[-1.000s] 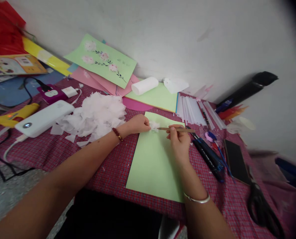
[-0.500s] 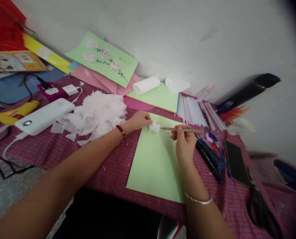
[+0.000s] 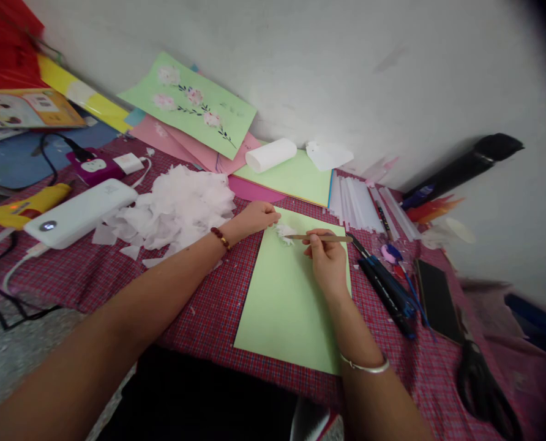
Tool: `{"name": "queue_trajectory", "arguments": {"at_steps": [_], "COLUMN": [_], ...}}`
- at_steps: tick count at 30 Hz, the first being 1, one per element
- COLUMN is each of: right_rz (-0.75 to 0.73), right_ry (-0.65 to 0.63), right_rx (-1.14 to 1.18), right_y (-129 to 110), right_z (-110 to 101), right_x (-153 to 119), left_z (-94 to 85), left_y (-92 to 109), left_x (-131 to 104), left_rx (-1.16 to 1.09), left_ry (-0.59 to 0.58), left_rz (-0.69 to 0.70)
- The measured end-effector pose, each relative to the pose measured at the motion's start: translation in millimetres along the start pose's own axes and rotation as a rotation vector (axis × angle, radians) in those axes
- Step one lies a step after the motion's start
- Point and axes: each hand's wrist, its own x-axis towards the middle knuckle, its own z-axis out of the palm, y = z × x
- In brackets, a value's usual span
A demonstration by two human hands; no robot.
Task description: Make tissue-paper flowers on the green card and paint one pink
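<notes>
A sheet of light green paper (image 3: 286, 306) lies on the plaid cloth before me. Near its upper left part sits a ruffled white paper flower (image 3: 283, 233). My right hand (image 3: 329, 263) grips a thin wooden stick (image 3: 321, 237), its pointed left end touching the flower. At the sheet's upper left edge, my left hand (image 3: 258, 217) is closed in a pinch just beside the flower; what its fingertips hold, if anything, is too small to make out. Left of that hand is a heap of white paper pieces (image 3: 185, 202).
A green card with pink flowers (image 3: 199, 104) leans at the back by a white paper roll (image 3: 270, 155). To the left are a power bank (image 3: 82, 214) and a yellow glue gun (image 3: 29, 205). Pens (image 3: 387, 294), a dark phone (image 3: 438, 300) and scissors (image 3: 484, 386) lie to the right.
My right hand has moved left with the stick, whose tip now reaches onto the white flower. My left hand has barely shifted and stays pinched beside it.
</notes>
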Motion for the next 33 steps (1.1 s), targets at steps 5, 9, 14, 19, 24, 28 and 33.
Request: {"name": "queue_trajectory", "arguments": {"at_steps": [5,9,14,19,24,28,33], "right_rz": [0.080,0.163,0.208,0.178,0.106,0.023,-0.010], "right_ry": [0.058,0.160,0.240,0.263,0.196,0.133,0.135], "right_rx": [0.121,0.239,0.226,0.178,0.170,0.186,0.180], "right_y": [3,5,4,7,10,9,2], "right_z": [-4,-11,-21,-28,-26,-24,-28], "right_x": [3,8,13,15,16,13,13], "left_z": [-4.4,0.0,11.1,16.1,21.1,26.7,29.7], "left_y": [1,3,4,7,15,18,12], "left_x": [-3,-4,-7,-9,-8,-5,-1], "left_rx": [-0.054,-0.075,0.125,0.301,0.350,0.358,0.419], "left_ry": [-0.115,-0.227,-0.190,-0.134,-0.057,-0.126,-0.104], "left_rz": [0.115,0.255,0.392,0.462,0.353,0.323,0.383]}}
